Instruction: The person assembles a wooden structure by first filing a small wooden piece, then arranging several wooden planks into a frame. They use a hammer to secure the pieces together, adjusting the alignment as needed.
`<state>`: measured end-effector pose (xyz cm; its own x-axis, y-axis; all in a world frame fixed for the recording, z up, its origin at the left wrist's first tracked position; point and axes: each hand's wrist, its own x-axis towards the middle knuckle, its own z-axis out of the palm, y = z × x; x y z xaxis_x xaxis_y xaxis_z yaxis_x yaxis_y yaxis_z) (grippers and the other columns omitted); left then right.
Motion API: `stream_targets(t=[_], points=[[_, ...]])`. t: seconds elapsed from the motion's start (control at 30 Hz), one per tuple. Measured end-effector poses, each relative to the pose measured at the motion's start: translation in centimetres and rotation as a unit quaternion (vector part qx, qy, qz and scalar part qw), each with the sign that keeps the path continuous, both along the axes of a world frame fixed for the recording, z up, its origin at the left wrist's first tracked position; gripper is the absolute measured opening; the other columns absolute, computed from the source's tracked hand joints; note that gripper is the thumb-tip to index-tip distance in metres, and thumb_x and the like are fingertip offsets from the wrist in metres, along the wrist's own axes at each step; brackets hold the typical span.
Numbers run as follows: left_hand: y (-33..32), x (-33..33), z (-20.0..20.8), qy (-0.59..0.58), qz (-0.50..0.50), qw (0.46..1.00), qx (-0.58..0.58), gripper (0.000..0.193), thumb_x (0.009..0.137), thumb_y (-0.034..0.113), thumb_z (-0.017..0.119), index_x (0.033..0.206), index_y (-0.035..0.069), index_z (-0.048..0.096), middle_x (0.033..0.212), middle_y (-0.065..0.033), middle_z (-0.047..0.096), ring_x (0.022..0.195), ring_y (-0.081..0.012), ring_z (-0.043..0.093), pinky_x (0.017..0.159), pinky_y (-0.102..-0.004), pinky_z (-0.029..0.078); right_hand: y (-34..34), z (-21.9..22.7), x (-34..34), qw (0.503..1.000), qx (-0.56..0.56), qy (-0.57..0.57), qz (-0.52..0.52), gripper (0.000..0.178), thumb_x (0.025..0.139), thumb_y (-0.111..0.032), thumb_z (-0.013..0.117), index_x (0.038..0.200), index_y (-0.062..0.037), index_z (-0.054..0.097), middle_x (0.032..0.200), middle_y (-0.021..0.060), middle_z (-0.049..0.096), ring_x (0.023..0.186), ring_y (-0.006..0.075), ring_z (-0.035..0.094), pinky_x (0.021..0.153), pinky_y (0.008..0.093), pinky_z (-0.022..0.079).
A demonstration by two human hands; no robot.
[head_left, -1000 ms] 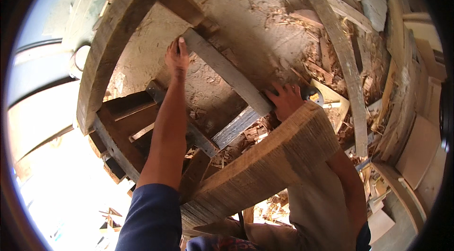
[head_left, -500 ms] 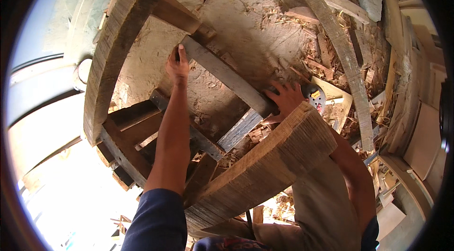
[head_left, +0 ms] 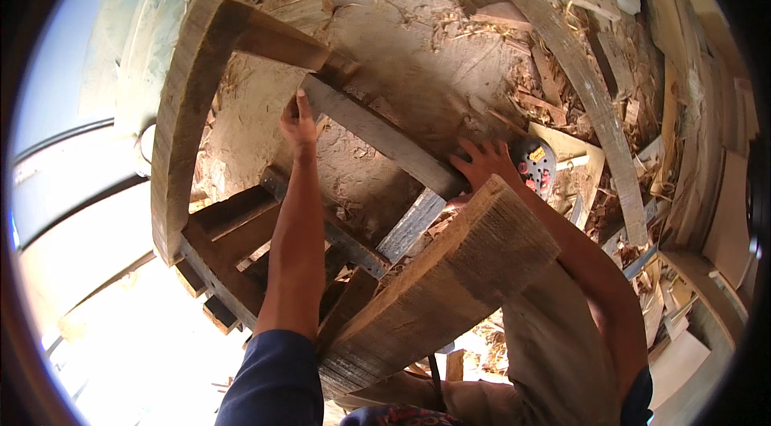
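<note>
A flat grey-brown wooden bar (head_left: 384,137) lies slantwise across a frame of heavy timber. My left hand (head_left: 299,122) is at its far left end, thumb against the end and fingers curled in. At the bar's near right end is my right hand (head_left: 484,165), fingers spread and the palm side against or close to the end. A thick curved plank (head_left: 193,105) forms the frame's left side. Another thick plank (head_left: 450,281) stands nearest me, partly hiding my right wrist. A cross-piece (head_left: 281,39) joins the left plank near the bar's far end.
Slatted joinery (head_left: 241,225) fills the frame's lower left, under my left forearm. A black perforated disc (head_left: 534,163) rests beside my right hand. A long curved timber (head_left: 574,73) arches on the right, among offcuts and shavings. Stacked boards (head_left: 707,129) line the right edge.
The view has shifted slightly, so the left plank and the bar's far end appear a little lower. My left thumb is now closer to the bar's end. Both hands remain at the same ends.
</note>
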<state>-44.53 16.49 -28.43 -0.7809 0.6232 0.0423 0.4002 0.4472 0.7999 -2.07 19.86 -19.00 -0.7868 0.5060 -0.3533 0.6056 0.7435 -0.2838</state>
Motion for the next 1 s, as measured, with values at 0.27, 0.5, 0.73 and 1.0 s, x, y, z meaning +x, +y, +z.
stream_targets(t=[0.27,0.5,0.73,1.0], points=[[0.1,-0.7,-0.5,-0.004,-0.021,0.999,0.037,0.060,0.099,0.052,0.060,0.098,-0.008,0.068,0.080,-0.0068,0.062,0.077,-0.0179,0.050,0.073,-0.0364,0.045,0.2,-0.9,0.3,0.995,-0.072,0.054,-0.040,0.091,0.065,-0.062,0.084,0.141,-0.0202,0.058,0.152,0.0137,0.044,0.139,0.0411,0.042,0.109,0.0657,0.034],[0.3,-0.7,-1.0,-0.026,-0.039,0.998,0.043,0.066,0.098,0.056,0.061,0.109,-0.008,0.070,0.098,-0.0140,0.071,0.088,-0.0226,0.058,0.082,-0.0376,0.047,0.2,-0.1,0.6,0.992,-0.092,0.069,-0.059,0.094,0.066,-0.065,0.082,0.143,-0.0173,0.057,0.156,0.0143,0.038,0.138,0.0430,0.042,0.108,0.0704,0.035],[0.8,1.2,1.0,0.005,-0.034,0.999,0.031,0.060,0.101,0.055,0.058,0.088,-0.003,0.064,0.074,-0.0005,0.048,0.071,-0.0136,0.038,0.061,-0.0330,0.033,0.8,2.0,0.1,0.982,-0.157,0.020,-0.106,0.090,0.074,-0.074,0.072,0.144,-0.0201,0.057,0.158,0.0131,0.037,0.142,0.0418,0.037,0.108,0.0685,0.033],[0.4,1.8,1.8,0.040,0.034,0.999,-0.008,0.067,0.100,0.061,0.054,0.106,-0.004,0.069,0.087,-0.0111,0.063,0.086,-0.0263,0.055,0.082,-0.0396,0.046,0.1,0.3,0.0,0.985,-0.131,0.050,-0.096,0.089,0.077,-0.076,0.067,0.143,-0.0175,0.057,0.158,0.0128,0.036,0.138,0.0444,0.039,0.108,0.0699,0.034]])
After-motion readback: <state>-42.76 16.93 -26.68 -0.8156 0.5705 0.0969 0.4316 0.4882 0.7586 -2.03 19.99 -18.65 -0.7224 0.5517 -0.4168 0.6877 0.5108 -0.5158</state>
